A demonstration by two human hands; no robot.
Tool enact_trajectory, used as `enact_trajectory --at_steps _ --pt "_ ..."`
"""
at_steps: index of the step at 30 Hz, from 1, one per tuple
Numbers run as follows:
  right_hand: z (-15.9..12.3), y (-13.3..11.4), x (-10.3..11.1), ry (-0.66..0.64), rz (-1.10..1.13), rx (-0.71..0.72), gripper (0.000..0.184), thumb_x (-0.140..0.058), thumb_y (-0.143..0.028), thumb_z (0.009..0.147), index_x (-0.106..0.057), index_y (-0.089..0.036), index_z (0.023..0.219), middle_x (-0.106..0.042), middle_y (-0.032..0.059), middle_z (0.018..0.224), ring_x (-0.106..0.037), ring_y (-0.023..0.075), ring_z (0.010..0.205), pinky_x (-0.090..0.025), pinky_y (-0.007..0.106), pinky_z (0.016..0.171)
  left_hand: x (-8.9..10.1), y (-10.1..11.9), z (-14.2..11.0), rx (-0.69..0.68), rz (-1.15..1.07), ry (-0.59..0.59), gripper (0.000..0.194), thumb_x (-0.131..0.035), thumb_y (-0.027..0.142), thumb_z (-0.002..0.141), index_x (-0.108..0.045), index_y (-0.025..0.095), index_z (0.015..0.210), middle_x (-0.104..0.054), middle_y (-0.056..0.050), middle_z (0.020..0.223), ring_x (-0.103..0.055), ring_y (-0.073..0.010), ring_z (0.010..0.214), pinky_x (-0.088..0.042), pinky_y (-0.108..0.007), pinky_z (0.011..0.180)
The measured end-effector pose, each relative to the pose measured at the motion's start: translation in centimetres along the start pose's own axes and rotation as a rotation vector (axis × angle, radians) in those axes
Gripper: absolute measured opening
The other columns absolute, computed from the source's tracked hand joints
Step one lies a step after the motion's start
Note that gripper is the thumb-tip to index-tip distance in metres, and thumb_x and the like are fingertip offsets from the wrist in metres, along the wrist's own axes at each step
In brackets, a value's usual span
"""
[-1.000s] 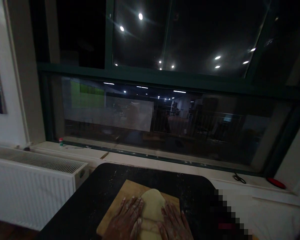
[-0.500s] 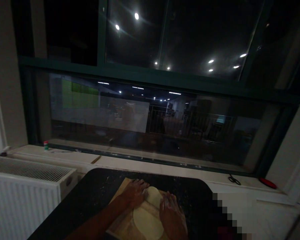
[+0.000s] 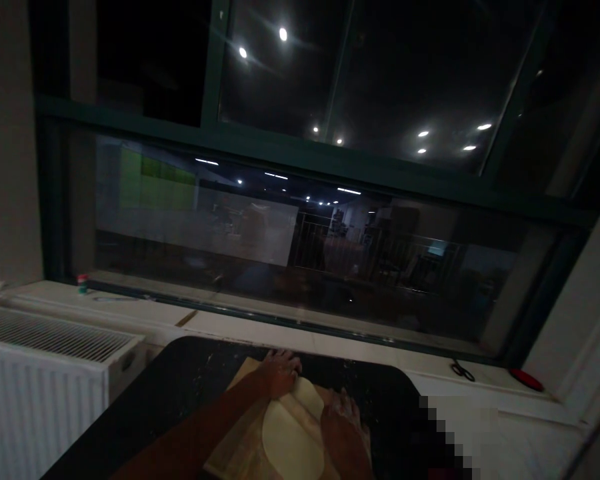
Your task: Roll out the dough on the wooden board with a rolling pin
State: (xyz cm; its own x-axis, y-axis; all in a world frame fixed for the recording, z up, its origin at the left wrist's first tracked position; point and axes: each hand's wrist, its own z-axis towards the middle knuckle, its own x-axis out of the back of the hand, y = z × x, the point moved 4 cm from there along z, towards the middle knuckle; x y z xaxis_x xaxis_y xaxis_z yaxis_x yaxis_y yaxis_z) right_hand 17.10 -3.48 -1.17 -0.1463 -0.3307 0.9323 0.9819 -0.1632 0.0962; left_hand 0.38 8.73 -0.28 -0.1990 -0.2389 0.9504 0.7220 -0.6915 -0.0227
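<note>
A flat, pale oval sheet of dough (image 3: 293,438) lies on a light wooden board (image 3: 235,445). Across its far part runs a wooden rolling pin (image 3: 301,415), slanting down from left to right between my hands. My left hand (image 3: 280,373) is on the pin's far left end, fingers over it. At the other end, my right hand (image 3: 344,423) bears on the pin, its fingers dusted with flour. Both palms hide the pin's ends, and the dough shows on either side of the pin.
The board rests on a dark table (image 3: 180,380) marked with flour. Behind it, a white windowsill (image 3: 260,333) holds black-handled scissors (image 3: 463,371), a red oval item (image 3: 526,380) and a small red-capped container (image 3: 83,284). A white radiator (image 3: 45,387) stands at the left.
Both hands have pushed the rolling pin slightly forward over the dough, so more dough shows on the near side. The view has tilted a little.
</note>
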Motion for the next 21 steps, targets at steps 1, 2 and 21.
enact_trajectory --at_steps 1,2,21 --pt "-0.2 -0.2 -0.1 -0.006 -0.008 -0.001 0.049 -0.033 -0.017 0.095 -0.063 -0.017 0.134 -0.059 0.0169 0.145 -0.059 0.034 0.129 -0.059 0.052 0.084 0.3 0.0 -0.7 0.017 -0.014 0.005 0.024 -0.054 0.028 0.098 -0.065 0.029 0.119 -0.068 -0.005 0.124 -0.063 -0.026 0.114 -0.052 -0.048 0.096" --pt "-0.5 -0.3 -0.1 -0.005 -0.013 0.002 0.049 -0.034 -0.019 0.095 -0.063 -0.018 0.134 -0.057 0.018 0.146 -0.059 0.0358 0.13 -0.058 0.056 0.084 0.6 0.1 -1.4 0.026 -0.025 0.007 0.027 -0.054 0.029 0.097 -0.065 0.03 0.122 -0.068 -0.004 0.126 -0.063 -0.0264 0.116 -0.051 -0.049 0.097" --pt "-8.2 -2.2 0.0 0.295 0.107 0.204 0.049 -0.037 -0.047 0.104 -0.059 -0.023 0.14 -0.053 0.0081 0.149 -0.057 0.0279 0.133 -0.052 0.046 0.104 4.8 5.3 -16.8 -0.011 0.082 0.315 0.052 -0.044 0.034 0.108 -0.034 0.025 0.158 -0.051 -0.002 0.155 -0.049 -0.021 0.141 -0.045 -0.041 0.117"
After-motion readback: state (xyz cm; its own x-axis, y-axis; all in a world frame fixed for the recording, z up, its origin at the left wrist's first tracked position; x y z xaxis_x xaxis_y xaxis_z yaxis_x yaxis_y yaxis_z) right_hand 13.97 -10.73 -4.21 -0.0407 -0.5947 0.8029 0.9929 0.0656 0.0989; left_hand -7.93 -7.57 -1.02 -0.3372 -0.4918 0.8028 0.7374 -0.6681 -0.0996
